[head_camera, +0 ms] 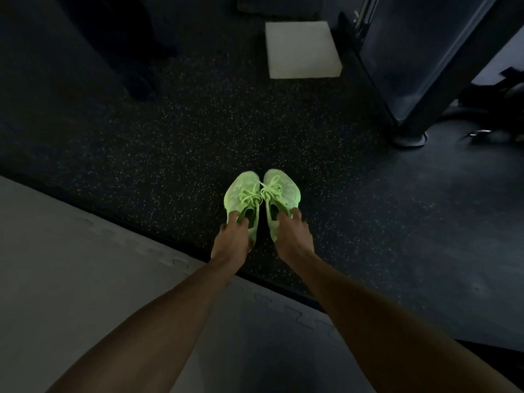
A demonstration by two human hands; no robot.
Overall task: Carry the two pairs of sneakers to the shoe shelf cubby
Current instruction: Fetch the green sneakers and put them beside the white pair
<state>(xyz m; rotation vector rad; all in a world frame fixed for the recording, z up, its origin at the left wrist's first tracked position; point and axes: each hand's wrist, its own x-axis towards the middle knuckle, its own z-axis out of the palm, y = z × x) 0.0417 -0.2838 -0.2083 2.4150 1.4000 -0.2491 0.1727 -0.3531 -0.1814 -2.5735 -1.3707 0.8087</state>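
sneaker heels (256, 231) hidden by hands | forearms cut off at bottom edge | background dark, unreadable

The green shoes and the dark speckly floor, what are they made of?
The green sneakers look like soft knit fabric with matching cord laces: the tops look mottled and matte. The speckled floor looks like rubber matting, dark and dull with pale flecks. The light is dim, so both are best guesses.

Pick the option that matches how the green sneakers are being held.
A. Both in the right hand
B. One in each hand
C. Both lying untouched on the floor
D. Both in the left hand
B: the left hand grips the left green sneaker at its opening, and the right hand grips the right green sneaker.
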